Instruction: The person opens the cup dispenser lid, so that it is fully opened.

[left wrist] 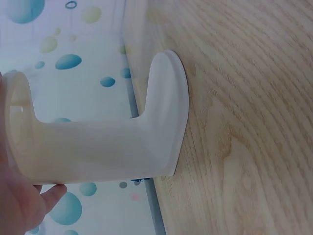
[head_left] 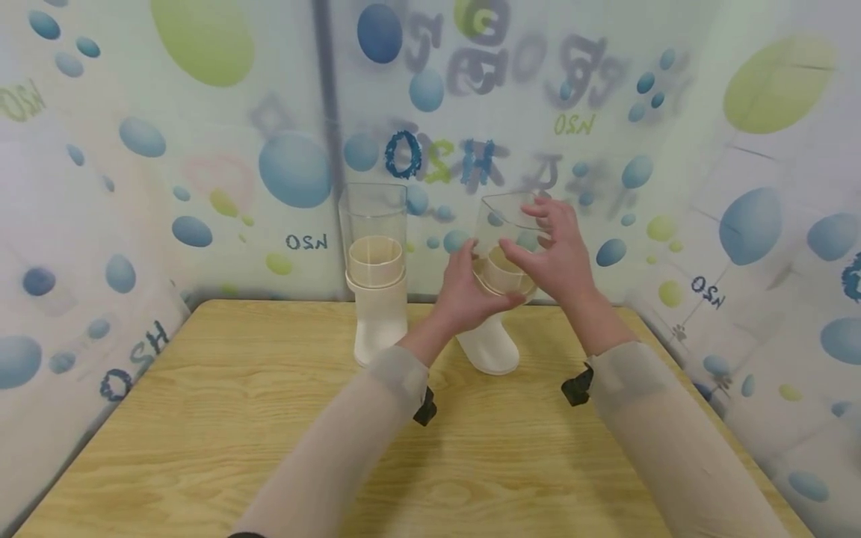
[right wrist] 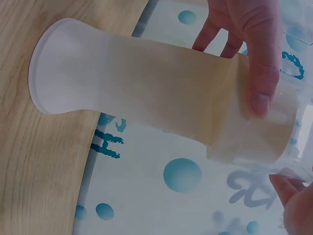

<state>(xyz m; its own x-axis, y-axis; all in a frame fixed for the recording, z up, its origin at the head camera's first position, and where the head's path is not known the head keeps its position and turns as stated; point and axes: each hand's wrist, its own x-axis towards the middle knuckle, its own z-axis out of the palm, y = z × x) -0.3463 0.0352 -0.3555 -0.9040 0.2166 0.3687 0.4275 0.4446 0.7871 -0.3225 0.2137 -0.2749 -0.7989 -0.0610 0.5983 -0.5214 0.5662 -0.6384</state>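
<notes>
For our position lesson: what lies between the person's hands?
The head view shows a clear tube, on a white base, between the left hand and right hand.

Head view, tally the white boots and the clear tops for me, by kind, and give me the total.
White boots: 2 (left-side boot, right-side boot)
Clear tops: 2 (left-side top, right-side top)
Total: 4

Both arms [head_left: 343, 437] reach forward, the left hand [head_left: 466, 293] curved lower, the right hand [head_left: 560, 258] curved higher.
</notes>
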